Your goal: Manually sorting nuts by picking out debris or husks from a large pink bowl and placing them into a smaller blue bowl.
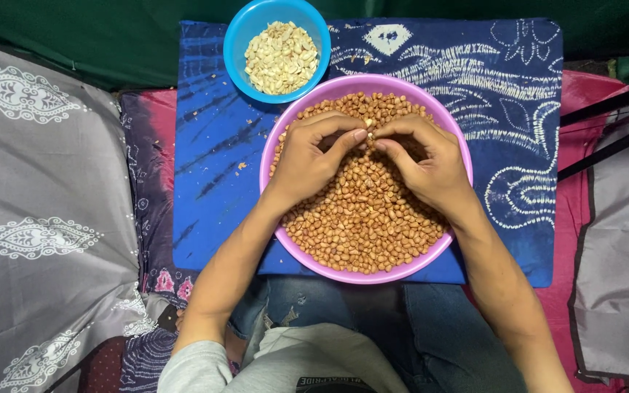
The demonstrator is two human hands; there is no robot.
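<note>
Both hands are right over the pink bowl [289, 127], which is round, plastic and heaped with brown, skin-on peanuts [365, 225]. It sits on the blue patterned cloth, close to the body. The left hand [307, 156] and right hand [431, 164] rest on the pile, fingertips meeting at the middle, pinching a single peanut [369, 124] between them, pale where it shows.

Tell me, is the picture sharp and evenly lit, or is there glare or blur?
Head view: soft, even light, no glare; the peanuts in the pink bowl and blue bowl look sharp; only faint shadow under the left hand and right hand; no visible motion blur.
</note>
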